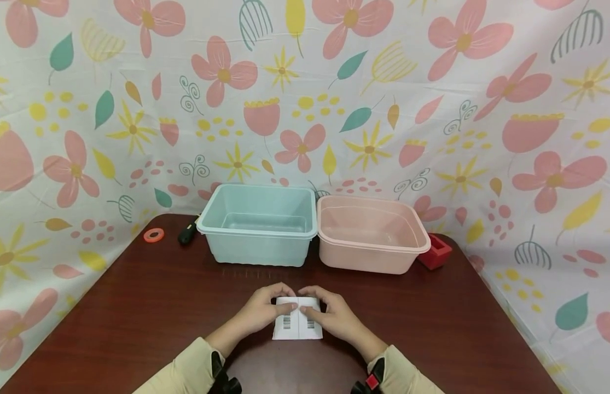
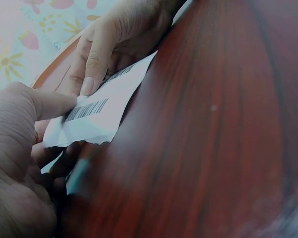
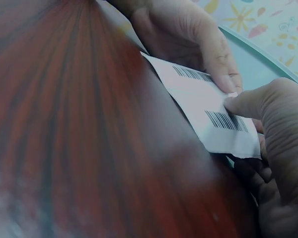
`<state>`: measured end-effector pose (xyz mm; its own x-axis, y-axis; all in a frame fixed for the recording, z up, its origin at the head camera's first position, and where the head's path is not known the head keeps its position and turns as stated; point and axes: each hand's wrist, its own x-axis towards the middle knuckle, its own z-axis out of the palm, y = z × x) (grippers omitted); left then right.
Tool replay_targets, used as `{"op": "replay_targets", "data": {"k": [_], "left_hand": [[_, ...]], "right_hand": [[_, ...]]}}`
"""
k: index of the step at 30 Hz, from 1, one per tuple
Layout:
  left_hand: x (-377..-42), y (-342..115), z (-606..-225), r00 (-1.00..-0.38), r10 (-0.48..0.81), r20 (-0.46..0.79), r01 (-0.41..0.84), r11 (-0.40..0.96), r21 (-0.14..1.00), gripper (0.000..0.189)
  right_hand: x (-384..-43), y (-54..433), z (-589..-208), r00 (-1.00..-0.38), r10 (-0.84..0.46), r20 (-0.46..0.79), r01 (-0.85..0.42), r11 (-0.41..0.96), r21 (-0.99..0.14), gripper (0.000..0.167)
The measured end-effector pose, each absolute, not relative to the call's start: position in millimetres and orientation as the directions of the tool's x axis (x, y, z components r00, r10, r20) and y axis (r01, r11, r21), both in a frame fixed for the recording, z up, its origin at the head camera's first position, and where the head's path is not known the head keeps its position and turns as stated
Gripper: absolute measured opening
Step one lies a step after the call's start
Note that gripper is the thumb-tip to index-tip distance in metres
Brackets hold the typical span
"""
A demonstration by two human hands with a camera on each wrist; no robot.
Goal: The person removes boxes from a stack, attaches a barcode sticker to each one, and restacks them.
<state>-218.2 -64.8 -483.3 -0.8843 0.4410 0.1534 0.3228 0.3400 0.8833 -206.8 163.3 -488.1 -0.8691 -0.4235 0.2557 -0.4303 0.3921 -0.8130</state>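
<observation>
Between both hands is a small white paper sheet (image 1: 298, 328) printed with two barcodes, a line running down its middle. My left hand (image 1: 261, 308) pinches its upper left part, thumb on the printed face and fingers behind. On the other side, my right hand (image 1: 338, 316) pinches the upper right part the same way. In the head view the thumb tips nearly meet at the middle line. The left wrist view shows the barcoded paper (image 2: 107, 106) tilted, its lower edge slightly ragged. From the right wrist, both barcodes on the paper (image 3: 198, 99) show; the fingers behind are partly hidden.
A light blue basin (image 1: 257, 249) and a pink basin (image 1: 366, 257) stand side by side at the table's back. Left of them lie an orange tape roll (image 1: 154, 235) and a dark-handled tool (image 1: 187, 234). A red block-shaped object (image 1: 436, 253) sits right of the pink basin.
</observation>
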Motion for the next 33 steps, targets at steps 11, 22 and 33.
{"op": "replay_targets", "data": {"k": [11, 22, 33], "left_hand": [[-218.4, -62.9, -482.8, -0.874, 0.473, 0.109, 0.282, 0.311, 0.908, 0.013], [-212.1, -64.1, -486.1, -0.868, 0.488, 0.094, 0.260, 0.285, 0.922, 0.014], [-205.5, -63.5, -468.8, -0.848, 0.511, 0.141, 0.311, 0.264, 0.913, 0.013]], "right_hand": [[-204.9, 163.1, -488.0, -0.849, -0.470, 0.242, -0.429, 0.344, -0.836, 0.009], [-200.7, 163.8, -492.2, -0.815, -0.528, 0.238, -0.451, 0.321, -0.833, 0.007], [-201.9, 161.5, -489.7, -0.774, -0.567, 0.281, -0.492, 0.259, -0.831, 0.008]]}}
